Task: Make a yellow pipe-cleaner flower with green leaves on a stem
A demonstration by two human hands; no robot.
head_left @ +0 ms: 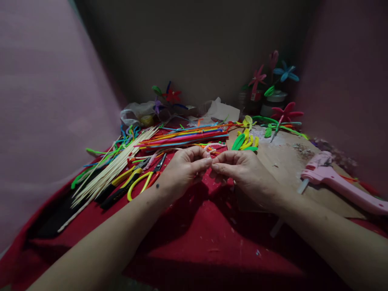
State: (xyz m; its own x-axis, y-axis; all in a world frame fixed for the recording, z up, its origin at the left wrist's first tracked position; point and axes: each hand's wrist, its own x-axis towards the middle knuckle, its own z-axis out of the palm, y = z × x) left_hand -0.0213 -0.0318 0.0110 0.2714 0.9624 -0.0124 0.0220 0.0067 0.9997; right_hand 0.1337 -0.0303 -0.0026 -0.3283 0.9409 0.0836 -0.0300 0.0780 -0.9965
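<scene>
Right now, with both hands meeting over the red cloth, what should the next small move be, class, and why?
Probably a gentle twist of the right hand against the left hand: both pinch, fingertips together, in front of the chenille stems, and the scissors lie untouched, so finger work seems apt. Anything pinched is too small to make out.

1. The broad cloth sheet (188, 242) is deep red, flecked with small pale specks.
2. The bundle of thin, fuzzy pipe-cleaner stems (188, 137) mixes red, orange, yellow, pink, dark blue and light blue in lengthwise stripes.
3. The slender wooden sticks (121, 161) are plain pale cream.
4. The metal pliers (129, 186) have yellow-and-black grips; the metal scissors (154, 178) have yellow and orange-red handles.
5. The looped fuzzy petals (251, 141) are yellow, the pointed fuzzy leaf (238, 142) bright green.
6. The plastic glue gun (336, 178) is pale pink, dark-smudged near its top.
7. The flat cardboard sheet (281, 178) is light brown, whitish in patches.
8. The star-shaped fuzzy flower (285, 73) is blue.
</scene>
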